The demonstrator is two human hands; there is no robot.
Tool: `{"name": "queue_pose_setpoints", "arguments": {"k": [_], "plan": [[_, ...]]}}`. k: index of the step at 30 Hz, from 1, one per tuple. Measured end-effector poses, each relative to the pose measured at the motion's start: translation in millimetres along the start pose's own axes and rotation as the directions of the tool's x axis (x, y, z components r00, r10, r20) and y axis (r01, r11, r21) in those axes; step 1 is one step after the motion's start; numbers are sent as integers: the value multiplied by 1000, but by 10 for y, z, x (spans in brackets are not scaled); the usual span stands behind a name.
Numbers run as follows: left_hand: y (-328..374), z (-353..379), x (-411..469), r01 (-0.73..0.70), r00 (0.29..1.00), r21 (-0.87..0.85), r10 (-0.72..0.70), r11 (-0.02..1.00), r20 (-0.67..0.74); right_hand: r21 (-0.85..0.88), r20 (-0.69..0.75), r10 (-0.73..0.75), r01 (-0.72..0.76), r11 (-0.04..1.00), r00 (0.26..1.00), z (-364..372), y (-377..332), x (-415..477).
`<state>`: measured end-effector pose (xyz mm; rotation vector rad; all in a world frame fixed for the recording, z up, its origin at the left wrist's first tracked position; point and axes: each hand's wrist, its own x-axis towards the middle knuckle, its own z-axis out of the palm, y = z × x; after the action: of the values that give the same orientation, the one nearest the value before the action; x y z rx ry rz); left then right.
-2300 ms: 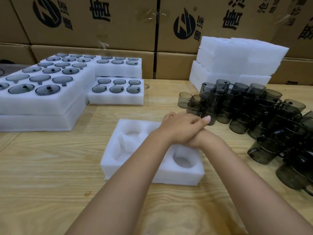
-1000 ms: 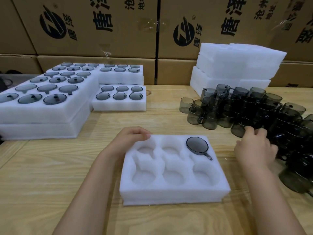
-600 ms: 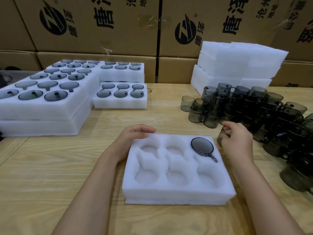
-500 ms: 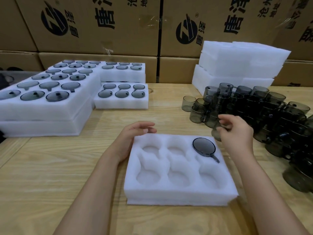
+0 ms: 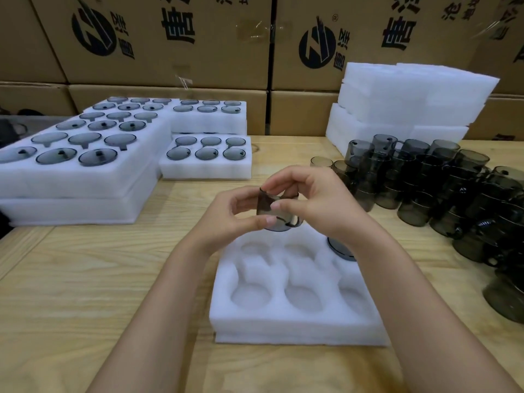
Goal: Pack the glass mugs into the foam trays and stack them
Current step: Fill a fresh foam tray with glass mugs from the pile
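A smoky grey glass mug [image 5: 273, 215] is held in the air above the far edge of the white foam tray [image 5: 295, 321]. My left hand [image 5: 226, 217] pinches its side and base. My right hand [image 5: 317, 205] grips its rim and upper wall from the right. The tray lies on the wooden table in front of me, with several round pockets. One mug [image 5: 338, 249] sits in its far right pocket, mostly hidden behind my right wrist.
A crowd of loose grey mugs [image 5: 431, 191] covers the table at the right. Stacked blank foam trays [image 5: 411, 103] stand behind them. Filled foam trays [image 5: 85, 171] [image 5: 207, 163] lie at the left and centre back. Cardboard boxes [image 5: 170, 38] wall off the rear.
My right hand lifted a mug from the pile and carried it left over the tray. My left hand left the tray's corner and rose to take hold of the mug.
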<state>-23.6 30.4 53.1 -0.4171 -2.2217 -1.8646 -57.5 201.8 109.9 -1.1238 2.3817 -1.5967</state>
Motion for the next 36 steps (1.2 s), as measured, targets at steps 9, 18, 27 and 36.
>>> {"name": "queue_pose_setpoints", "arguments": {"k": [9,18,27,36], "plan": [[124,257,131,53,997,180,-61,982,37,-327,130,179,-128,936,975,-460,3,-54],[54,256,102,79,983,408,-139,909,121,-558,136,274,-155,815,952,-375,86,-48],[41,254,101,95,965,398,-182,912,188,-686,97,260,-125,716,961,-231,57,-81],[162,360,82,42,992,145,-58,989,112,-561,157,221,-97,822,963,-154,191,-216]]}}
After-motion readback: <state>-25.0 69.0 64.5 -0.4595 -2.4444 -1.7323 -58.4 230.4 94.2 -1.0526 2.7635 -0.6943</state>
